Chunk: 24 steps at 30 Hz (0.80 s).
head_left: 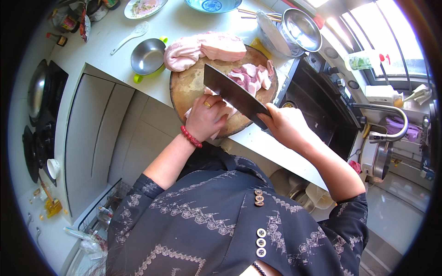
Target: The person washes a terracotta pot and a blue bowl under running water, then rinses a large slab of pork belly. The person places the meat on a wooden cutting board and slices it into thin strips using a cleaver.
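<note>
My right hand (285, 122) grips the handle of a dark-bladed cleaver (236, 91), which slants up and left over a round wooden chopping board (190, 86). On the board, my left hand (206, 115) presses down on a pale piece of raw meat (229, 110), its fingers curled close to the blade. Most of that piece is hidden under the hand and the cleaver. Beyond the blade lies a heap of cut raw pork (253, 76). A large slab of pork belly (207, 50) rests across the board's far edge.
A steel bowl with green handles (147, 57) and a white slotted spoon (131, 36) stand left of the board. Behind are a patterned plate (145, 7) and a blue bowl (213, 5). To the right, a steel bowl (302, 29) leans over a glass bowl near the dark sink (310, 93).
</note>
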{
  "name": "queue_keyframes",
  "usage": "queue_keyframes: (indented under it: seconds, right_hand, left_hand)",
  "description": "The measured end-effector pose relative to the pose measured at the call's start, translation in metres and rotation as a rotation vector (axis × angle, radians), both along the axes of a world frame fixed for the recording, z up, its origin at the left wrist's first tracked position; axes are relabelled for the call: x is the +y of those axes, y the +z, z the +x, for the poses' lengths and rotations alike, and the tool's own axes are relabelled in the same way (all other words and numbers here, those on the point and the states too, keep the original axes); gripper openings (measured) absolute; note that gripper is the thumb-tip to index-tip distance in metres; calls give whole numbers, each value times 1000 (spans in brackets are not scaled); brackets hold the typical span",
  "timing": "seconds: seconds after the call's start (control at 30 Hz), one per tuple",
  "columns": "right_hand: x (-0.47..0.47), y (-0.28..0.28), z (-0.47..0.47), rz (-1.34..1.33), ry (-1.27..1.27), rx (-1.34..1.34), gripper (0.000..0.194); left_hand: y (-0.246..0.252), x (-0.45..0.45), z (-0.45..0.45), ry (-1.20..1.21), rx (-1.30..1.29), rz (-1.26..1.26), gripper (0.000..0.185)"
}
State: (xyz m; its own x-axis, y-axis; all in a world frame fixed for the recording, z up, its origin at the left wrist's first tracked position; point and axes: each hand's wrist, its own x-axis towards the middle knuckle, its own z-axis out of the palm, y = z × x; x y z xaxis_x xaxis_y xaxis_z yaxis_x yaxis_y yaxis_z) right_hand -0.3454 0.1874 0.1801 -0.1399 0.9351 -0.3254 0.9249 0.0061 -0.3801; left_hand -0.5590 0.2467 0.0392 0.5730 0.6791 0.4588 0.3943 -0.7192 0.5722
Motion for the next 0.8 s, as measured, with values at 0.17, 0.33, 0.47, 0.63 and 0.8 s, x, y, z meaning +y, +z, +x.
queue_keyframes:
  seconds: [0.17,0.33,0.47,0.63,0.8]
  right_hand:
    - [-1,10,10,-58,5,35,22]
    - [-1,7,9,-92,22,-9,21]
    - [-2,8,9,-107,38,-25,20]
    - [29,-31,-24,2,66,-47,22]
    - [43,-55,-31,92,44,71,25]
  left_hand:
    - [0,-1,-1,-4,-33,15,22]
    - [0,-1,-1,22,-55,12,23]
    - [0,0,1,23,-85,12,23]
    - [-1,2,2,12,-87,-30,22]
    - [0,1,4,30,-88,-7,21]
